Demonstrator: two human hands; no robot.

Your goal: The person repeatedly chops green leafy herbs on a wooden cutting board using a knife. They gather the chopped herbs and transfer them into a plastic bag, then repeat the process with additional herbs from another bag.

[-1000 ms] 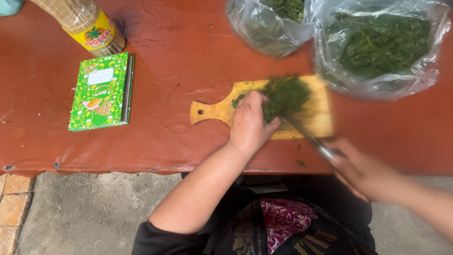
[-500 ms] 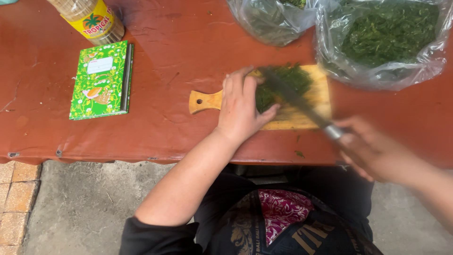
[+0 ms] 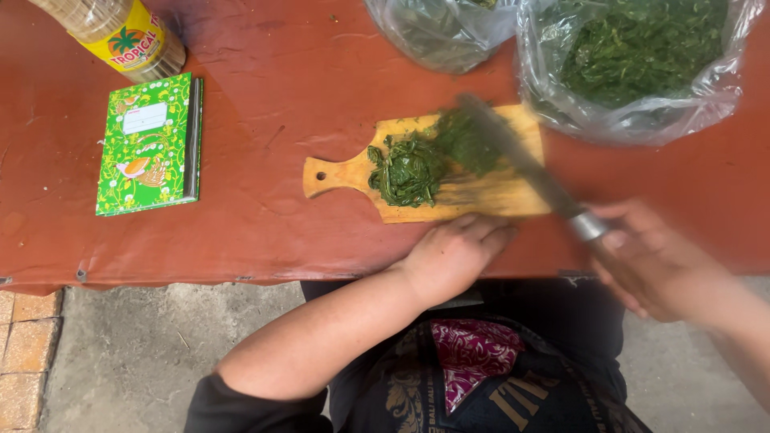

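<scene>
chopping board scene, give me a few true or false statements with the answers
1. The right hand holds a knife whose blade lies over the board. True.
2. The left hand presses down on the greens. False: it rests at the board's near edge, off the greens.
3. A green notebook lies left of the board. True.
4. The two clear bags hold red tomatoes. False: they hold green leaves.
5. The bottle stands on the board. False: it sits at the far left of the table, by the notebook.
</scene>
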